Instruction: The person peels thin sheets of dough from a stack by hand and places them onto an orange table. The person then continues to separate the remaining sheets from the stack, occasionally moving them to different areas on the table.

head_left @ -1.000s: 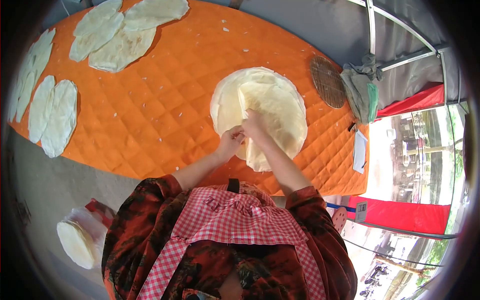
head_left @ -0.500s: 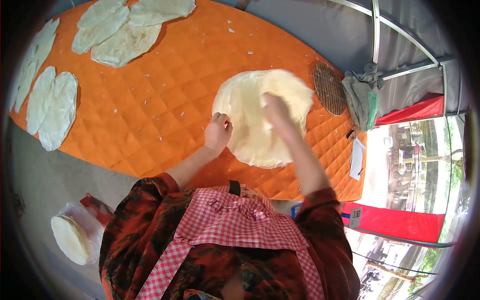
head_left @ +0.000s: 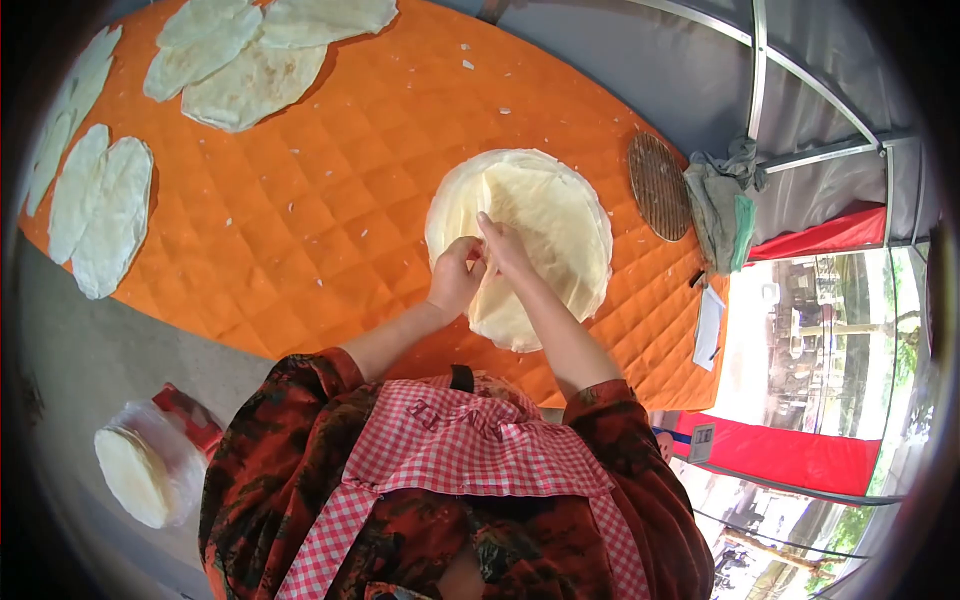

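A stack of thin pale round flatbreads lies on the orange quilted cloth. My left hand and my right hand meet at the stack's near-left edge. Both pinch the rim of the top flatbread, which is lifted slightly there. The fingertips are partly hidden by the sheet.
Single flatbreads lie spread at the far left and at the top. A round woven mat and a grey-green cloth sit at the right. A bagged stack of flatbreads rests below left on the ground. A paper lies near the cloth's right edge.
Half a second ago my right hand was stretched out over the stack, blurred. It has come back to the near-left edge beside my left hand, and both now pinch the top sheet.
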### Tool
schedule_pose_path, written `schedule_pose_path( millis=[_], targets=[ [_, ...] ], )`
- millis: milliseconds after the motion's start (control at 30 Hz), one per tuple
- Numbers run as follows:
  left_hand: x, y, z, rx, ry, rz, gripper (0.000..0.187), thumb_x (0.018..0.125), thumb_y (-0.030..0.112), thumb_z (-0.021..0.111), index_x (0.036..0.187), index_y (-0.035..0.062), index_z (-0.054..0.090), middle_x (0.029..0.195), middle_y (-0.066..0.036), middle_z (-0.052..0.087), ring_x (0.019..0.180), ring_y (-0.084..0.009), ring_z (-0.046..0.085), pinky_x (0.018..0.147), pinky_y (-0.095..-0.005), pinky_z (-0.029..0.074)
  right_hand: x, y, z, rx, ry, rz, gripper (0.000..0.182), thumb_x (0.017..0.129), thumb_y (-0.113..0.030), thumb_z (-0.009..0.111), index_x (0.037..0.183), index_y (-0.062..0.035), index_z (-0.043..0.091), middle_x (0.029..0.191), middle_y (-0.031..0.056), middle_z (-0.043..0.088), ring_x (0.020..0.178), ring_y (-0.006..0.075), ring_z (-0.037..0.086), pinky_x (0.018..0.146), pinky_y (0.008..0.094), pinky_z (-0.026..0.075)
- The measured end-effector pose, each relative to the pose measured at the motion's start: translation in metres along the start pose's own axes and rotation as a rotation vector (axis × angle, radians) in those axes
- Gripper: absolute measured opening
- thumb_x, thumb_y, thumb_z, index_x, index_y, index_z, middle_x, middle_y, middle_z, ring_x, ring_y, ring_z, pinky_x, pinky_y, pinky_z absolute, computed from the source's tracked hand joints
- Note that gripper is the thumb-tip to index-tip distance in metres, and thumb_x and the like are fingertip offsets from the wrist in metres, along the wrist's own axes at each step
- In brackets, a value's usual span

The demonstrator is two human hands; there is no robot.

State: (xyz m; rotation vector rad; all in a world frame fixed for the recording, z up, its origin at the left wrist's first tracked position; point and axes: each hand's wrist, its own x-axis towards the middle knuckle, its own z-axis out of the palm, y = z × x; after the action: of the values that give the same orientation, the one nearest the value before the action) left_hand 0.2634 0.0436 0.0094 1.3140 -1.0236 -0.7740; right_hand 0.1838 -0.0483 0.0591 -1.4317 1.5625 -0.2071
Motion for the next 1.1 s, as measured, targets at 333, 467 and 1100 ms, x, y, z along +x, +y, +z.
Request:
schedule_pose_path(
  millis=[333,467,1100],
  targets=[
    [0.002,-0.029,-0.008,0.318,0.124,0.083,0.024,0.081,-0.001,0.059,0.105,0.0000,0.054,0.118,-0.014,0.053,0.088,-0.0271,0.062,0.071,-0.0317,0.053,0.025,0.045,-0.223,0.210,-0.061,-0.365,0.025,0.066,-0.013,0.068,0.086,0.0010,0.065,0.075,0.0059,0.062,0.061,0.0156,0.058,0.055,0.0322,0.049],
    [0.017,-0.013,-0.018,0.248,-0.076,-0.245,0.037,0.080,0.008,0.064,0.113,-0.0006,0.049,0.107,-0.021,0.059,0.092,-0.0370,0.060,0.079,-0.0428,0.049,-0.080,-0.083,-0.295,-0.098,0.258,-0.251,0.024,0.075,-0.001,0.058,0.097,0.0066,0.064,0.087,0.0134,0.068,0.074,0.0229,0.068,0.067,0.0352,0.054],
    [0.037,-0.018,0.007,0.187,-0.102,-0.245,0.012,0.083,0.008,0.058,0.092,0.0009,0.062,0.090,-0.014,0.065,0.079,-0.0266,0.063,0.071,-0.0370,0.051,0.044,-0.002,-0.017,-0.538,0.009,-0.196,0.038,0.081,-0.023,0.059,0.109,0.0029,0.059,0.102,0.0258,0.063,0.096,0.0369,0.063,0.083,0.0426,0.050]
  ],
)
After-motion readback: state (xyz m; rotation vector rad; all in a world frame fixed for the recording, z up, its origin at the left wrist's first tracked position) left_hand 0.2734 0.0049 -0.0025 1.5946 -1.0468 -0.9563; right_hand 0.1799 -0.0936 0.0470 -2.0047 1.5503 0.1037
